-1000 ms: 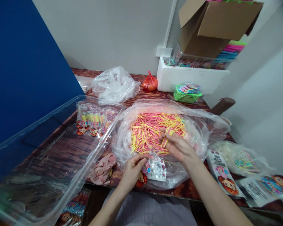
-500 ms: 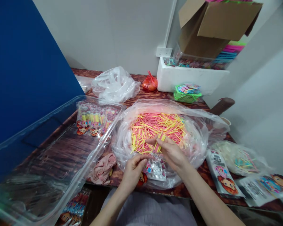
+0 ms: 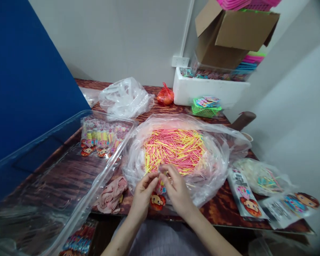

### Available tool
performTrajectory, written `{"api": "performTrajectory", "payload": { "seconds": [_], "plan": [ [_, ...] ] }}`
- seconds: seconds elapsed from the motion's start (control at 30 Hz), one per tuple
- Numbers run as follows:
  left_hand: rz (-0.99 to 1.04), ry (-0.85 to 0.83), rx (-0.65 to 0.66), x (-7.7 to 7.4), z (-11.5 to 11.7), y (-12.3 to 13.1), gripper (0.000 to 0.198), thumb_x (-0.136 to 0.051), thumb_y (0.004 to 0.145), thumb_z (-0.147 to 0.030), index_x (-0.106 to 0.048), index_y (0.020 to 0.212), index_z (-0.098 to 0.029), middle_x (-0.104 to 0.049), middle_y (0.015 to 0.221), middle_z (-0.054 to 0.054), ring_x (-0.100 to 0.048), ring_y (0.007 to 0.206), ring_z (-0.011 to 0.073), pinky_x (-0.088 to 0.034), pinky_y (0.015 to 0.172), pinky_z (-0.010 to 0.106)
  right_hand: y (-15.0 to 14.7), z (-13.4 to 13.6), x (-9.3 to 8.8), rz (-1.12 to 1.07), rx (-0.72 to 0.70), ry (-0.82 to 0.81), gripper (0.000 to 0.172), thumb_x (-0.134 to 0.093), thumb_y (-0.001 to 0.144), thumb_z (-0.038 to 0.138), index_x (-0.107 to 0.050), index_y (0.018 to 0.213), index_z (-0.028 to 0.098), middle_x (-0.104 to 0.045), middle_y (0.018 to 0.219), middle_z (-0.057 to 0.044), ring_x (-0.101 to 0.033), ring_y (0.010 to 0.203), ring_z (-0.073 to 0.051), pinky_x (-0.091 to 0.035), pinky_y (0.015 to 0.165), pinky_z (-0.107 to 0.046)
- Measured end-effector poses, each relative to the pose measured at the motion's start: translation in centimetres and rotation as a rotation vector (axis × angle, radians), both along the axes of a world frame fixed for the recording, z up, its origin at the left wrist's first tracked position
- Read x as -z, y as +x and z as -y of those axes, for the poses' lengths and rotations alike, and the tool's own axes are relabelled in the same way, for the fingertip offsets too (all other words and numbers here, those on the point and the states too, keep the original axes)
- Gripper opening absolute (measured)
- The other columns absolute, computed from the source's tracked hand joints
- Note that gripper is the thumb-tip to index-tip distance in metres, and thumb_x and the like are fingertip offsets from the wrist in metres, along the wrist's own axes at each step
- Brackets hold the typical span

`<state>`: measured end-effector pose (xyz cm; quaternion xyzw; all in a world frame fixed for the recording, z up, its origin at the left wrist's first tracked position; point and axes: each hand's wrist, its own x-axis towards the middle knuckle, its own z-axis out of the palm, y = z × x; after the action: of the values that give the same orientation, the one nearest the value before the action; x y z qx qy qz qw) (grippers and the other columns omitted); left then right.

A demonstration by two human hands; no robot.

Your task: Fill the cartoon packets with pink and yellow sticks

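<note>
A small printed plastic bag (image 3: 158,201) with a cartoon face at its lower end hangs between my hands. My left hand (image 3: 142,195) pinches its upper left side between thumb and fingers. Closed at the bag's upper right is my right hand (image 3: 178,193), its fingertips close to the left ones. Some yellow and pink shows in the bag's upper part, though the fingers hide most of it. Just beyond, a big clear plastic bag (image 3: 216,170) lies spread around a heap of pink and yellow sticks (image 3: 176,147).
A clear tub (image 3: 96,185) on the left holds several filled bags (image 3: 104,137). A pink cloth (image 3: 113,195) lies beside it. Printed bags (image 3: 248,195) and a bag of sticks (image 3: 266,179) are at right. Behind stand a green basket (image 3: 206,111) and a white foam box (image 3: 210,90).
My right hand has come down and left to meet the left hand at the small bag. The bundle of sticks it held is no longer clearly visible. The view has shifted slightly.
</note>
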<state>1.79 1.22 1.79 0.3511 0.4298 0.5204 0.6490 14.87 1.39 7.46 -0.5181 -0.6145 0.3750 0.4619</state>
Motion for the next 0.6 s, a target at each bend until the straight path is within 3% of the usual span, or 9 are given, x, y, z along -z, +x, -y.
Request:
{"api": "performTrajectory", "payload": {
  "seconds": [0.13,0.23,0.33,0.4,0.5,0.6],
  "plan": [
    [0.017,-0.065,0.008,-1.1,-0.4,-1.0,0.031,-0.079,0.069,-0.034,-0.071,0.094,-0.017,-0.072,0.089,0.003,-0.066,0.080,0.0158,-0.051,0.076,0.024,-0.4,0.4,0.1,-0.062,-0.081,-0.007,0.023,-0.050,0.095,0.030,-0.056,0.116,0.025,-0.062,0.113,-0.004,-0.057,0.107,-0.019,-0.044,0.091,-0.032],
    [-0.040,-0.063,-0.098,-1.8,-2.4,-3.1,0.031,-0.080,0.066,-0.037,-0.070,0.086,-0.016,-0.070,0.079,0.001,-0.063,0.068,0.0131,-0.050,0.067,0.022,2.6,-0.4,0.8,-0.073,-0.061,-0.041,0.028,-0.046,0.097,0.030,-0.051,0.124,0.026,-0.063,0.113,-0.005,-0.060,0.105,-0.019,-0.047,0.088,-0.033],
    [-0.161,0.036,-0.230,-1.3,-5.9,-5.3,0.039,-0.079,0.063,-0.043,-0.068,0.089,-0.015,-0.070,0.082,0.002,-0.063,0.069,0.0144,-0.049,0.067,0.024,7.2,-2.1,2.5,0.350,0.086,0.059,0.017,-0.046,0.095,0.025,-0.063,0.096,0.020,-0.064,0.095,-0.006,-0.058,0.096,-0.022,-0.044,0.087,-0.036],
    [-0.352,0.099,-0.281,-0.2,-8.4,-6.2,0.042,-0.073,0.065,-0.050,-0.067,0.088,-0.015,-0.069,0.079,0.002,-0.061,0.068,0.0153,-0.048,0.064,0.024,9.6,-3.2,3.5,0.720,0.134,0.089,0.019,-0.045,0.093,0.016,-0.064,0.090,0.017,-0.064,0.092,-0.009,-0.054,0.095,-0.023,-0.042,0.087,-0.037],
    [-0.469,0.091,-0.349,1.9,-11.4,-6.5,0.041,-0.070,0.064,-0.052,-0.065,0.078,-0.015,-0.065,0.070,0.002,-0.058,0.063,0.0159,-0.045,0.058,0.024,11.1,-4.2,4.2,1.141,0.049,0.086,0.019,-0.048,0.089,0.010,-0.064,0.096,0.017,-0.062,0.099,-0.011,-0.050,0.098,-0.025,-0.039,0.085,-0.036],
    [-0.539,0.092,-0.386,3.5,-12.4,-6.4,0.036,-0.068,0.068,-0.047,-0.065,0.085,-0.015,-0.066,0.075,0.003,-0.060,0.067,0.0177,-0.046,0.060,0.026,10.6,-4.6,4.0,1.379,-0.038,0.104,0.017,-0.050,0.086,0.010,-0.064,0.095,0.016,-0.061,0.102,-0.013,-0.049,0.098,-0.027,-0.036,0.081,-0.038]
  ]
}}
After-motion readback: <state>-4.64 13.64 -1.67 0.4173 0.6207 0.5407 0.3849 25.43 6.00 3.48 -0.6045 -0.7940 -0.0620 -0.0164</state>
